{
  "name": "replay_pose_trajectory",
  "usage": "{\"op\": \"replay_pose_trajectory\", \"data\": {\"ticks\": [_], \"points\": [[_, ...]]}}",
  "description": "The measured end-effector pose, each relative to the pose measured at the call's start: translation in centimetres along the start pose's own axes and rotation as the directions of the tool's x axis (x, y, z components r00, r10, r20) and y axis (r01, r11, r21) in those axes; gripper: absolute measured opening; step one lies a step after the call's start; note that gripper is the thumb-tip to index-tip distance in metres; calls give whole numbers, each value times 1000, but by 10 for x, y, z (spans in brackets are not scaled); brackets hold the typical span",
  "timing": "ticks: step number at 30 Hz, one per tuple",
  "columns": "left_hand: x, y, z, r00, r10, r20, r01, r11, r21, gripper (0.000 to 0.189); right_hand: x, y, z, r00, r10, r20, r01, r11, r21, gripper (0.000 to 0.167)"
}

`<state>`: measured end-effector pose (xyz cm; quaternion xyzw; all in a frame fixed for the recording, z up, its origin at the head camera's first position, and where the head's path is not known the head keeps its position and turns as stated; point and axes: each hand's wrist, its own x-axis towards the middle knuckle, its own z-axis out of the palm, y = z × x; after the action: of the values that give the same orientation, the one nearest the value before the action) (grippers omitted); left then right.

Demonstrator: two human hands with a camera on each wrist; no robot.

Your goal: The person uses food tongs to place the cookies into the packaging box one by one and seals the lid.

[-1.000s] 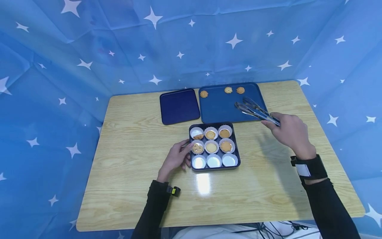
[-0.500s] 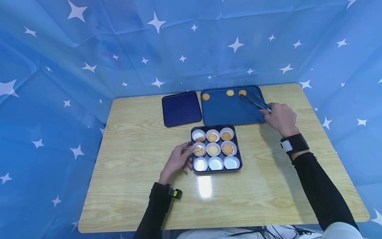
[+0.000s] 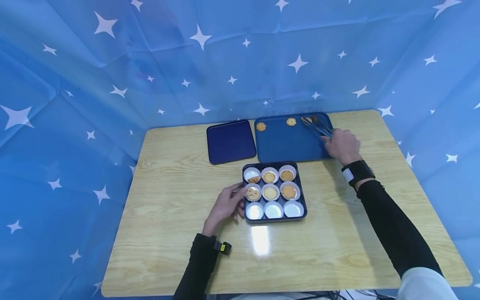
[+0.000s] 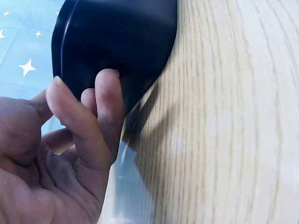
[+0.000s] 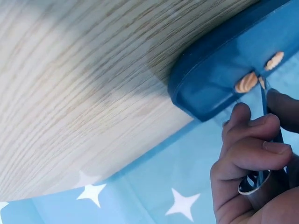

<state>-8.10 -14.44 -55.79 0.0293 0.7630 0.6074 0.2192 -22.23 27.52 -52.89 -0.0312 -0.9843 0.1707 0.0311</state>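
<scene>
Head view, from left to right: a blue curtain [image 3: 221, 62] with white stars borders the wood-grained table [image 3: 168, 187]. The left hand [image 3: 225, 205] lies at the left side of a dark blue box [image 3: 277, 221]; the thumb reaches over the rim while the other fingers [image 4: 109, 100], partly bent and slightly spread, stand at the outer wall, gripping that side. Whether every fingertip touches cannot be told. A small dark tray [image 3: 231, 142] lies behind the box, toward the left.

The box contains nine white paper cups [image 3: 273, 210] in three rows. Each cup of the back and middle rows bears one cookie [image 3: 270, 193]; the back-left cookie leans at its cup's front side. The front row shows bright white cup bottoms.

Just beside the small tray, on its right, lies a larger blue tray [image 3: 285, 143]. Near its back edge rest a swirled cookie [image 3: 261, 126], a paler cookie [image 3: 291, 121] and a third cookie [image 5: 246, 83]. Metal tongs [image 3: 317, 128] reach to this last one, arms apart; contact cannot be told. At far right, the right hand [image 3: 343, 146] has its fingers curled round the tongs.
</scene>
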Motion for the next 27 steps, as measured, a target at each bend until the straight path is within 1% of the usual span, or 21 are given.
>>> {"op": "replay_pose_trajectory", "data": {"ticks": [6,10,12,18,22,24,27], "points": [[0,-2,1,1000,9,9,-9,1000,2,70,-3,-2,2,999,-24,-33,23,1000,-4,46],[-1,-3,0,1000,2,9,-2,1000,10,69,-10,0,1,999,-36,-40,36,999,17,39],[-1,-3,-1,1000,0,5,0,1000,14,68,-14,0,0,998,-40,-40,42,999,31,38],[0,-3,-1,1000,4,5,-4,1000,5,65,-33,0,-8,996,-70,-60,75,994,79,48],[-1,-3,-1,1000,-6,6,6,1000,3,65,-50,-7,-17,993,-88,-80,98,986,132,50],[-1,-4,-1,1000,-12,5,12,1000,5,66,-57,-12,-21,989,-112,-95,125,982,145,50],[0,-4,-1,1000,-15,2,15,1000,6,67,-69,-20,-25,978,-177,-111,194,967,163,48]]}}
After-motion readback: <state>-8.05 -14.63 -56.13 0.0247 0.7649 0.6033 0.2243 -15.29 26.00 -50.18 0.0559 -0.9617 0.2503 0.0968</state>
